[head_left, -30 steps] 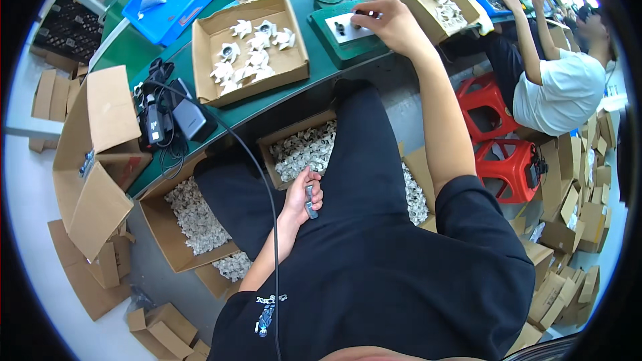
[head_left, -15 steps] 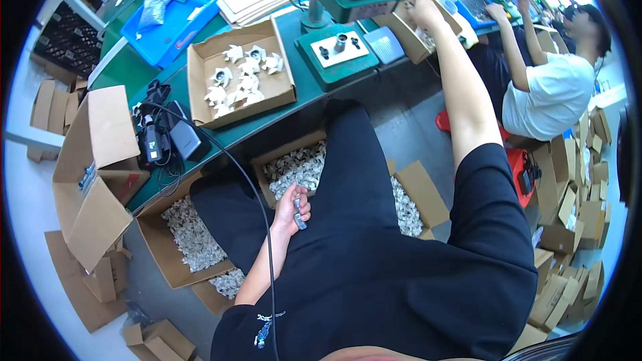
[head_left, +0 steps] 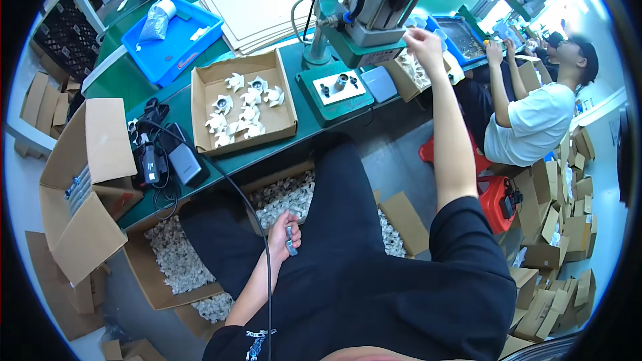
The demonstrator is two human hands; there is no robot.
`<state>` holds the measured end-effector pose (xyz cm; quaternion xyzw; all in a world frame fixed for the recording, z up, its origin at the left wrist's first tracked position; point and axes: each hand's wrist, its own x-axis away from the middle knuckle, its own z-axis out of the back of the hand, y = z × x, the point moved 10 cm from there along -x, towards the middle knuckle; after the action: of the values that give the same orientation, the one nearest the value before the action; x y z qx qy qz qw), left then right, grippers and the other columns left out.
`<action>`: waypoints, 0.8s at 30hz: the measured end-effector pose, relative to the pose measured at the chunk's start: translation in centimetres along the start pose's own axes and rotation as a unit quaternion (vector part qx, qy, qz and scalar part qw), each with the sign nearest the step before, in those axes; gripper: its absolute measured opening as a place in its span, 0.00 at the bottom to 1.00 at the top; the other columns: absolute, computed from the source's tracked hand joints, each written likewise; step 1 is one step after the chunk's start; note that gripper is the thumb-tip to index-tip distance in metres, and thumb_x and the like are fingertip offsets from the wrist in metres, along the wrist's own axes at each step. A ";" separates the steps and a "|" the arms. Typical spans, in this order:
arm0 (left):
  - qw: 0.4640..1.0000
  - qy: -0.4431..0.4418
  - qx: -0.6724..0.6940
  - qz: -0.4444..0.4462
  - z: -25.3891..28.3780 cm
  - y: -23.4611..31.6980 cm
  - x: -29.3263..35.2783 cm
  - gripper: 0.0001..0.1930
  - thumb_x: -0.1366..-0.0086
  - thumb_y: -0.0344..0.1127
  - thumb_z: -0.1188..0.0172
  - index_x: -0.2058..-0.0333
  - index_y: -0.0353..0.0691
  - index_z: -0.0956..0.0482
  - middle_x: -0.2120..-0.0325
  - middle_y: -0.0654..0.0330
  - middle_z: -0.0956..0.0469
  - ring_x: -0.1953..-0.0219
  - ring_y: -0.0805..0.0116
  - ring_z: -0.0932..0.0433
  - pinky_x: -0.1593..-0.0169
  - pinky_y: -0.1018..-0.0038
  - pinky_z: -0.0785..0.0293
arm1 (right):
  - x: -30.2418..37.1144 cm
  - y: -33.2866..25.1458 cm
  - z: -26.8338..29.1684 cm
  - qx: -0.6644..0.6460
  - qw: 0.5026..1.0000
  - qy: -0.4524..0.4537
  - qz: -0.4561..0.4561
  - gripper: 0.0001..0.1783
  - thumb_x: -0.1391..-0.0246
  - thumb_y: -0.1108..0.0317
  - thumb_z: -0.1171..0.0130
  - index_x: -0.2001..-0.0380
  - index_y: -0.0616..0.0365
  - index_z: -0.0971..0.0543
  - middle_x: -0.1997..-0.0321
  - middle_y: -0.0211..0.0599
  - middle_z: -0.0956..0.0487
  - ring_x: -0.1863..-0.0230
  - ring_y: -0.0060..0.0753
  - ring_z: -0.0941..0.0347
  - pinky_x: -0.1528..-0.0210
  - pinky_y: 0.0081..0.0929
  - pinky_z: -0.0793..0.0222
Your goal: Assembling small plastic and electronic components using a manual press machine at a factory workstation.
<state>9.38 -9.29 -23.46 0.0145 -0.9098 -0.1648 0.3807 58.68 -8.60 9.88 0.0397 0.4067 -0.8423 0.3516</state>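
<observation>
Main risk imo: the R hand (head_left: 424, 45) is just beside the press head (head_left: 374, 53), which sits left of those fingers, so a sloppy swing that way prob knocks knuckles on its edge. Also, if the R fingertips have a part in them, a lazy pinch could drop it on the floor (head_left: 401, 140). Other worry: the black cable (head_left: 269, 294) crossing by the L hand (head_left: 284, 232) at the wrist, b/c a quick pull w/ that arm might snag it.

Fingers: R ones are curled, thumb and tips nearly together; can't tell if anything's btwn them, too small. White finned parts (head_left: 413, 67) are in the cardboard box (head_left: 404, 87) just below them, and the fixture plate (head_left: 328, 95) w/ a metal collar (head_left: 341, 81) is down-left. L fingers are wrapped snug around a grey metal bar (head_left: 291, 248), one end poking out below them.
</observation>
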 end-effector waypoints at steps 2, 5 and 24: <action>1.000 0.005 -0.006 0.008 -0.3 0.0 -0.2 0.18 0.29 0.52 0.54 0.65 0.43 0.30 0.86 0.66 0.38 0.86 0.75 0.37 0.84 0.77 0.41 | 2.8 -1.2 -1.9 -0.229 0.970 -0.075 -0.031 0.10 0.44 0.67 0.41 0.63 0.63 0.18 0.66 0.38 0.18 0.72 0.22 0.23 0.71 0.19 0.29; 1.000 -0.009 -0.009 0.012 -0.6 -0.2 -0.8 0.17 0.29 0.52 0.54 0.65 0.43 0.30 0.86 0.66 0.38 0.86 0.75 0.37 0.84 0.77 0.41 | 7.0 -2.6 -6.7 -0.370 0.906 -0.176 -0.102 0.10 0.44 0.70 0.41 0.62 0.67 0.20 0.64 0.39 0.19 0.72 0.24 0.24 0.72 0.20 0.29; 1.000 0.011 -0.005 0.026 -0.4 0.0 -0.5 0.17 0.29 0.52 0.53 0.65 0.43 0.31 0.86 0.67 0.38 0.86 0.76 0.38 0.84 0.79 0.42 | 8.7 -7.3 -10.8 -0.225 0.901 -0.326 -0.178 0.21 0.48 0.56 0.32 0.62 0.65 0.17 0.66 0.38 0.18 0.71 0.24 0.23 0.67 0.18 0.24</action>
<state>10.01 -9.36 -23.53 -0.0095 -0.9048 -0.1590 0.3950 45.24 -2.68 4.36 -0.3900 0.4485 -0.7426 0.3086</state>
